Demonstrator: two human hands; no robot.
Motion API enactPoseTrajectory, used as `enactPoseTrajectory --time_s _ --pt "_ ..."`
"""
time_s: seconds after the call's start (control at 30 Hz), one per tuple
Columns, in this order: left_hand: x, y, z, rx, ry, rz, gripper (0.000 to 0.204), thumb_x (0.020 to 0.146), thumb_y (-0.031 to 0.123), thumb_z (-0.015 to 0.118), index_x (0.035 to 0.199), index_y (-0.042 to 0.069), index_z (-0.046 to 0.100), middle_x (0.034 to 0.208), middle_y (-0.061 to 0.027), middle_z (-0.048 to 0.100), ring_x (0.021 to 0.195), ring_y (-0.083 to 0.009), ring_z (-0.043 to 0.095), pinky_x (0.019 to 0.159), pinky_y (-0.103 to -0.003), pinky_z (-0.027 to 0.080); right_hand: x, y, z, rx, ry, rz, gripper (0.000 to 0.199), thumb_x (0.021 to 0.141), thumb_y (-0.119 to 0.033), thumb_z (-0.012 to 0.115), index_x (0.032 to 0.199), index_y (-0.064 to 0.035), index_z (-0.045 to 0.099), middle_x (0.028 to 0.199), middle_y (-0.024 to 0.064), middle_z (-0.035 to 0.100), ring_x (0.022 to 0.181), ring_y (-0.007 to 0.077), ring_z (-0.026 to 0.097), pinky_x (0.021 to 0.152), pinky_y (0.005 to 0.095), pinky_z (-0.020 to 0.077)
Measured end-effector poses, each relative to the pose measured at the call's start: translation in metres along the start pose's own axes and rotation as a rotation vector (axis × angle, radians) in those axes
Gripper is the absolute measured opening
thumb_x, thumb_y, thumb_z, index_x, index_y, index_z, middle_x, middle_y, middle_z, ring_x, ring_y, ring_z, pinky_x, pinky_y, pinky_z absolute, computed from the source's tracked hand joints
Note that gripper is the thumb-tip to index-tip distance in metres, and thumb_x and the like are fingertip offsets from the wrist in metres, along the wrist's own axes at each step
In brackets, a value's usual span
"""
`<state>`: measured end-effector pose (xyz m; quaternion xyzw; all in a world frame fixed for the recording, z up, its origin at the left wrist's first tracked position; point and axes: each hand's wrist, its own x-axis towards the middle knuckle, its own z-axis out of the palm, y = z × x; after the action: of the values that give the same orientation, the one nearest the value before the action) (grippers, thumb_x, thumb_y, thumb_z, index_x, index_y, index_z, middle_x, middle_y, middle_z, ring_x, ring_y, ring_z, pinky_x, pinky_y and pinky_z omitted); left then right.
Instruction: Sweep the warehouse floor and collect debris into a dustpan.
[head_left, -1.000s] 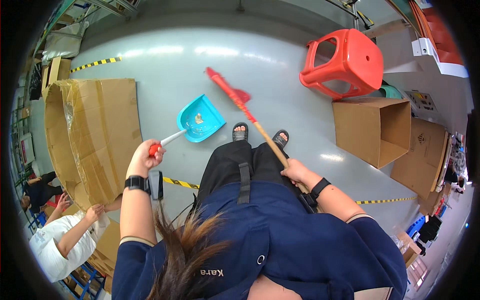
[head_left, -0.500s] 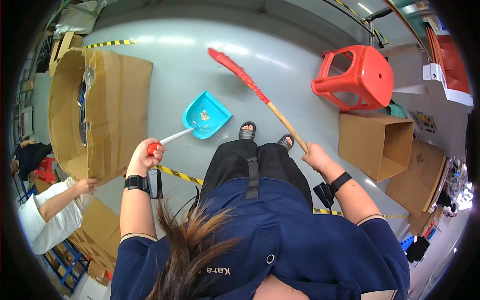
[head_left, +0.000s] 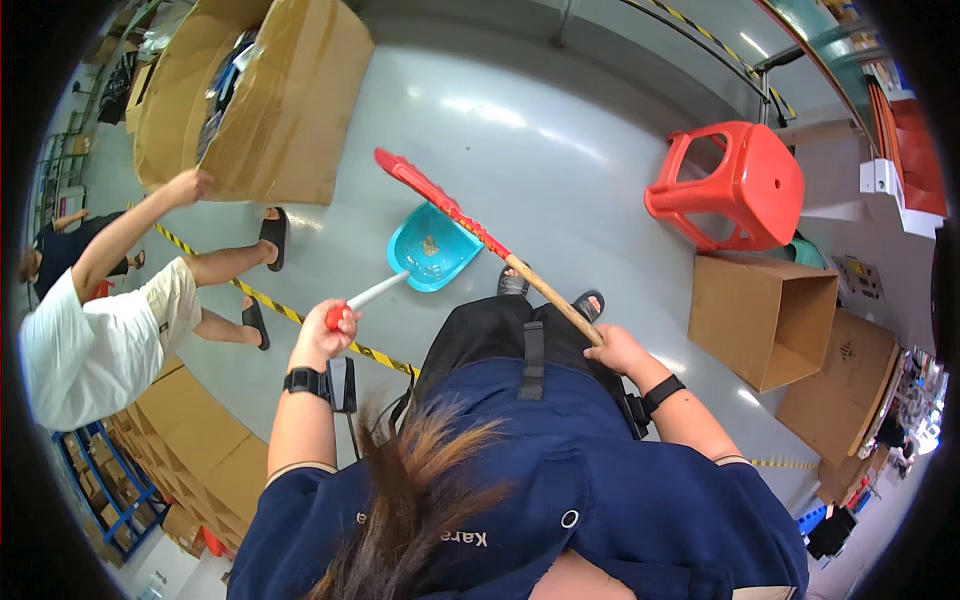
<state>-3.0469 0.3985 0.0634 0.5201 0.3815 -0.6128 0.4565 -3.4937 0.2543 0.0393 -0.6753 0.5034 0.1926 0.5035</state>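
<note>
From the right hand, broom diagonally forward-left.

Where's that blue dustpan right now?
In the head view, the blue dustpan is just left of centre, ahead of the left hand that holds it, with the red-ended broom crossing its upper right edge in the picture.

Navy-blue cloth shirt: white lettering, partly hidden. Brown rectangular cardboard panel, right: small dark printed mark, illegible.
</note>
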Motion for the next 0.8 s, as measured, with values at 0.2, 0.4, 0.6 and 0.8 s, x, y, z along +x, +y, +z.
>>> enactPoseTrajectory --time_s 0.2,0.4,0.6,0.8 --pt "-0.030 -0.023 -0.065 -0.418 -0.089 0.011 0.036 0.075 0.011 0.043 0.093 -0.018 0.031 0.053 -0.0035 0.039 0.040 -0.0086 0.035 0.034 -0.016 0.033 0.047 -0.074 -0.040 -0.197 0.147 -0.051 0.032 0.067 -0.027 0.058 0.074 0.0031 0.054 0.074 0.0218 0.055 0.073 0.0340 0.054 0.066 0.0391 0.0421" --pt "-0.034 -0.037 -0.118 -0.587 -0.115 0.086 0.041 0.076 0.012 0.042 0.098 -0.019 0.026 0.056 -0.0037 0.039 0.041 -0.0094 0.034 0.034 -0.018 0.032 0.145 -0.153 -0.043 -0.480 0.291 -0.171 0.025 0.069 -0.021 0.054 0.078 0.0024 0.055 0.077 0.0228 0.055 0.076 0.0362 0.053 0.071 0.0400 0.0421" --pt "-0.016 -0.037 -0.144 -0.678 -0.080 0.132 0.042 0.076 0.012 0.042 0.098 -0.020 0.026 0.055 -0.0042 0.040 0.039 -0.0094 0.035 0.033 -0.017 0.032 0.204 -0.196 -0.007 0.008 -0.041 -0.015 0.025 0.072 -0.013 0.050 0.091 0.0032 0.049 0.067 0.0186 0.056 0.051 0.0277 0.056 0.045 0.0376 0.0453" --pt "-0.018 0.008 -0.146 -0.783 -0.075 0.070 0.044 0.076 0.011 0.042 0.100 -0.020 0.023 0.057 -0.0056 0.042 0.041 -0.0099 0.038 0.035 -0.017 0.035 0.167 -0.103 0.031 -0.522 -0.028 -0.339 0.022 0.072 -0.010 0.043 0.092 -0.0002 0.042 0.073 0.0244 0.054 0.070 0.0387 0.052 0.065 0.0460 0.0408"
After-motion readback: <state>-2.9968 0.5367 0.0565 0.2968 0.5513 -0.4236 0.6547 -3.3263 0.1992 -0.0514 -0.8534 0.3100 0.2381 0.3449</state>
